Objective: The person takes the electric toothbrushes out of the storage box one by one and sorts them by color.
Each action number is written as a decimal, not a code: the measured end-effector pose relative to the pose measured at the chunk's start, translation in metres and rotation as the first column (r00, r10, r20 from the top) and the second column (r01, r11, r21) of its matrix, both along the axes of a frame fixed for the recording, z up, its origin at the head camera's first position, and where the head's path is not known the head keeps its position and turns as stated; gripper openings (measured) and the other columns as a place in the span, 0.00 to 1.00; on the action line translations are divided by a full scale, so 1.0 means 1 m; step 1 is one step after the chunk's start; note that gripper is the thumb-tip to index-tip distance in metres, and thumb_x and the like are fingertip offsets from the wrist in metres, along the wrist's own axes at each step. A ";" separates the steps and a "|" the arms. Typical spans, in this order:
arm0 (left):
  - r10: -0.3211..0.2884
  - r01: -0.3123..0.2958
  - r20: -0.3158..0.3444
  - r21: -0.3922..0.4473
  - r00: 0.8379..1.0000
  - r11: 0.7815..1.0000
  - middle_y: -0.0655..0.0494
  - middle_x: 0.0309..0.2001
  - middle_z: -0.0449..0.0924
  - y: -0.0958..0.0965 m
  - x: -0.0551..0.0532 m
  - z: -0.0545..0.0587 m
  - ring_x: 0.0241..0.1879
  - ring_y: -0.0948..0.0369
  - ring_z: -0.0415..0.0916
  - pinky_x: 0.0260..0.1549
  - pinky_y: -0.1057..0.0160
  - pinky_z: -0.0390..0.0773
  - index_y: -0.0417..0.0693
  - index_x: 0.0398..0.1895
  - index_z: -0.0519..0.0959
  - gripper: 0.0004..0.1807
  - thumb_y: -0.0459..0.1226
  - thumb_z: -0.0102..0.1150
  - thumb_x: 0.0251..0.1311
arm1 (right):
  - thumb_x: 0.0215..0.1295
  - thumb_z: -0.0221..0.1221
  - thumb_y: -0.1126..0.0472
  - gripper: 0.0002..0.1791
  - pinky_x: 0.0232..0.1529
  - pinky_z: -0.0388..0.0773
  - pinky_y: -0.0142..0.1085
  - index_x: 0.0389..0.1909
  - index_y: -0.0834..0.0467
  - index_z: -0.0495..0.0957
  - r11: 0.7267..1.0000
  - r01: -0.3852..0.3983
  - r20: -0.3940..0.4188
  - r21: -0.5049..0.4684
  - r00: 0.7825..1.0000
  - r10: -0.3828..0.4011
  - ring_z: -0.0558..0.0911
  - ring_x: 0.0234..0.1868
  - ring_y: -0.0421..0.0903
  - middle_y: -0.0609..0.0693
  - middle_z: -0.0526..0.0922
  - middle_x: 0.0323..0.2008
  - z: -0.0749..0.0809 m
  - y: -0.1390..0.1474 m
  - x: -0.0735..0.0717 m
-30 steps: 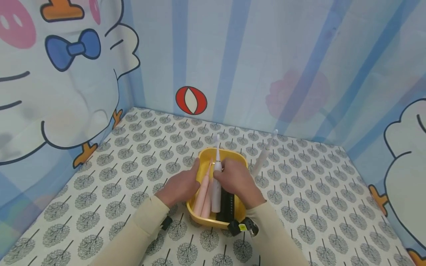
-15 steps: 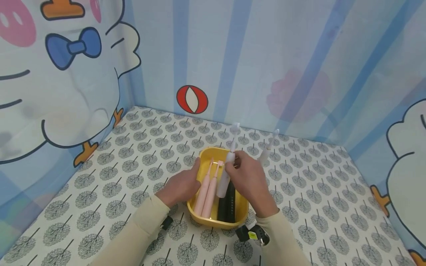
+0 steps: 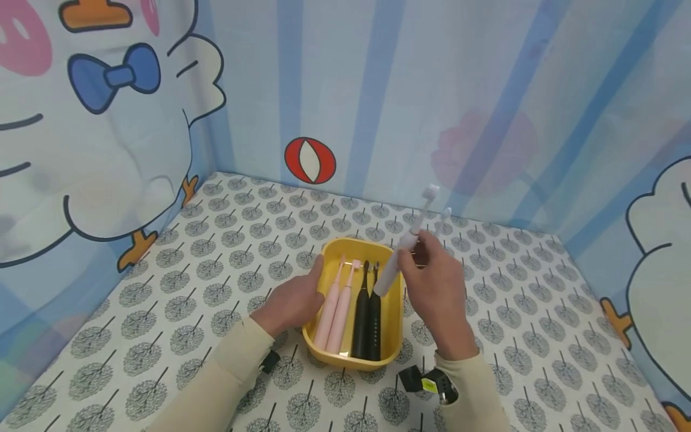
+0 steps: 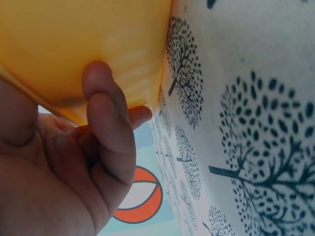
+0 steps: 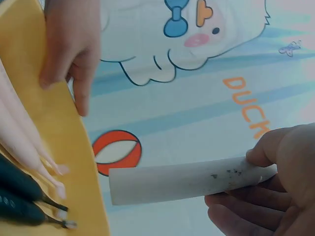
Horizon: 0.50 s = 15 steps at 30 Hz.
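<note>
Spotter: What's in the right hand from your end?

Me: My feed has the right hand (image 3: 436, 288) pinching a white toothbrush (image 3: 390, 273) just below its neck, thumb on one side, fingers on the other.

Spotter: And which way does it lie?

Me: On a slant. The blunt end points back left, overlapping the right rim of the yellow tub (image 3: 391, 327) in the head view; the bristle end points up and away to the right. The right wrist view shows it apart from the other brushes.

Spotter: Left hand?

Me: The left hand (image 3: 291, 300) grips the tub's left wall — thumb at the rim, fingers curled against the outside. So the right is nearer the second white brush (image 3: 445, 219), which shows just beyond it on much the same slant.

Spotter: How much of that one?

Me: Only the upper part — I can't tell how its handle rests.
</note>
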<state>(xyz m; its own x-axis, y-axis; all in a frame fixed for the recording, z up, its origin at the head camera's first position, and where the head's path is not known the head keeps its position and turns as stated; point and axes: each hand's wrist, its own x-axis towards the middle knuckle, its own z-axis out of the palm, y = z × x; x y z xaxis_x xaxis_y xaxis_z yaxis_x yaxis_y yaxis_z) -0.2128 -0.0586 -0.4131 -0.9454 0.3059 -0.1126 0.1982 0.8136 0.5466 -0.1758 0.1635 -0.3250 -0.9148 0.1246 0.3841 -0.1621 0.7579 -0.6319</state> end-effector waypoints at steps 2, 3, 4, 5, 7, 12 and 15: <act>0.001 -0.001 0.000 0.002 1.000 1.000 0.54 0.23 0.73 0.000 0.000 0.000 0.17 0.58 0.70 0.18 0.59 0.71 0.46 0.78 0.34 0.43 0.37 0.45 0.67 | 0.69 0.57 0.54 0.19 0.42 0.79 0.46 0.56 0.58 0.75 0.999 0.031 -0.026 -0.017 0.999 -0.031 0.84 0.44 0.49 0.53 0.84 0.44 0.003 0.005 0.002; 0.001 -0.001 0.000 0.005 1.000 1.000 0.54 0.23 0.73 0.000 0.000 0.000 0.17 0.58 0.70 0.18 0.59 0.71 0.45 0.78 0.34 0.43 0.37 0.45 0.67 | 0.69 0.57 0.54 0.18 0.42 0.79 0.46 0.55 0.57 0.76 0.999 0.045 -0.035 -0.028 0.998 -0.046 0.84 0.44 0.49 0.53 0.85 0.44 0.004 0.007 0.002; 0.000 0.000 0.000 0.004 1.000 1.000 0.54 0.23 0.73 0.000 0.001 0.000 0.17 0.58 0.70 0.18 0.59 0.71 0.45 0.78 0.34 0.43 0.37 0.45 0.67 | 0.69 0.57 0.54 0.17 0.43 0.79 0.46 0.55 0.57 0.76 0.998 0.056 -0.045 -0.034 0.997 -0.058 0.84 0.44 0.49 0.53 0.85 0.44 0.005 0.010 0.003; 0.000 0.000 0.000 0.006 1.000 1.000 0.54 0.23 0.73 0.000 0.001 0.000 0.17 0.58 0.70 0.18 0.60 0.71 0.45 0.78 0.34 0.43 0.37 0.45 0.67 | 0.69 0.57 0.54 0.17 0.43 0.79 0.47 0.55 0.57 0.77 0.997 0.068 -0.054 -0.044 0.996 -0.070 0.84 0.44 0.49 0.52 0.85 0.44 0.006 0.013 0.004; 0.000 0.000 0.000 0.007 1.000 1.000 0.54 0.24 0.73 0.000 0.001 0.001 0.17 0.58 0.70 0.17 0.60 0.71 0.45 0.78 0.34 0.43 0.37 0.45 0.67 | 0.69 0.57 0.54 0.17 0.42 0.79 0.47 0.54 0.56 0.77 0.995 0.090 -0.067 -0.048 0.993 -0.093 0.84 0.44 0.49 0.52 0.85 0.44 0.007 0.019 0.005; 0.001 -0.001 0.005 0.012 1.000 1.000 0.54 0.24 0.73 0.000 0.001 0.002 0.17 0.58 0.70 0.17 0.60 0.71 0.46 0.78 0.34 0.43 0.37 0.45 0.67 | 0.70 0.55 0.54 0.18 0.41 0.79 0.48 0.55 0.58 0.77 0.989 0.139 -0.094 -0.045 0.985 -0.142 0.84 0.44 0.51 0.54 0.84 0.45 0.005 0.035 0.003; 0.000 0.000 0.005 0.013 1.000 1.000 0.54 0.24 0.73 0.000 0.001 0.001 0.17 0.58 0.70 0.18 0.59 0.71 0.46 0.78 0.34 0.43 0.37 0.44 0.67 | 0.69 0.55 0.53 0.17 0.40 0.78 0.48 0.53 0.59 0.77 0.984 0.173 -0.084 -0.051 0.981 -0.177 0.84 0.44 0.53 0.56 0.84 0.45 0.003 0.043 0.001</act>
